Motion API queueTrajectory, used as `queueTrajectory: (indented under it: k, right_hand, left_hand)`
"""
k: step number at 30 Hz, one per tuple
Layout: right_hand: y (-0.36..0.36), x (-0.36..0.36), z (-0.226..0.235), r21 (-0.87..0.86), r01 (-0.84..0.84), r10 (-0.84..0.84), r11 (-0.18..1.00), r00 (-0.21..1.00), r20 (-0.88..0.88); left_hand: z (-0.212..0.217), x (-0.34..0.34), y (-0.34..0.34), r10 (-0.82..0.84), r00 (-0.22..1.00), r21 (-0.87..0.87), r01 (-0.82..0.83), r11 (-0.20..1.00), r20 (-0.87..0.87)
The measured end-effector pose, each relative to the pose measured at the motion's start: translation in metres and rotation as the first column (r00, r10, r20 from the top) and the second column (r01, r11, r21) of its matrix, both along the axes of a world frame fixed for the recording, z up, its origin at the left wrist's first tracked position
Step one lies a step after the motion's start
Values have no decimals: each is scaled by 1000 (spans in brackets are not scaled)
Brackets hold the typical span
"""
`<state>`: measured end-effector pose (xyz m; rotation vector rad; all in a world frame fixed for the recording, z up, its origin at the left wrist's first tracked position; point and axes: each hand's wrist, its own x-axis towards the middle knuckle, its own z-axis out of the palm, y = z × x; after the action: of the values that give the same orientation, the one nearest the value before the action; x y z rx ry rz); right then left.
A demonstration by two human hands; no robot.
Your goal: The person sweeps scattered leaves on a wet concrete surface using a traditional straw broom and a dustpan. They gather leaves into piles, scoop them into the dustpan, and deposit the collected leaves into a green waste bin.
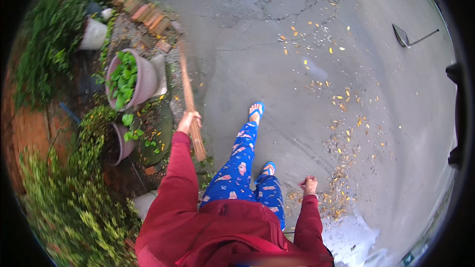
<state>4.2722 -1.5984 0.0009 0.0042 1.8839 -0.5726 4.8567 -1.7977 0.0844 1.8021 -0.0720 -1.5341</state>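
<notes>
My left hand (187, 121) is closed around a brown stick broom (187, 89), a long bundle of thin sticks. Its wider end points toward my body and its far end is blurred. It is held up beside the planted bed, left of my legs. Out to the right, my right hand (309, 185) hangs with its fingers curled into a loose fist, and no object shows in it. Below that hand, yellow leaves (340, 188) lie scattered on the wet grey concrete (237, 64). My feet wear blue flip-flops (256, 106), one ahead of the other.
Along the left stand a large pinkish plant pot (146, 81), a tipped pot (123, 144), a white pot (93, 34), stacked bricks (147, 16) and leafy shrubs (74, 202). A long-handled dustpan (401, 35) rests at the far right. More leaves trail across the concrete.
</notes>
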Motion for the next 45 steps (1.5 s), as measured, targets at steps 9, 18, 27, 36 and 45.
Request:
queueTrajectory:
  k: [9, 18, 27, 36, 45]
  right_hand:
    - [-149, 147, 63, -97, -12, 38, 995, 963, 268]
    - [-208, 152, 74, -299, -149, 152, 942, 988, -13]
    - [-263, 122, 3, 144, -732, 684, 666, 676, 275]
    - [-322, 95, 18, 564, -790, 805, 239, 486, 340]
    - [-369, 63, 25, 550, -805, 817, 225, 463, 344]
  left_hand:
    - [-142, -228, -169, -697, 535, 332, 625, 707, 478]
    - [-68, -310, -245, -965, 177, -194, 957, 214, -194]
    - [50, -120, -271, -716, 697, 148, 704, 694, 40]
    - [-95, -154, -412, -478, 878, 89, 479, 873, -30]
    - [-89, -474, -406, -988, 106, 248, 960, 132, 117]
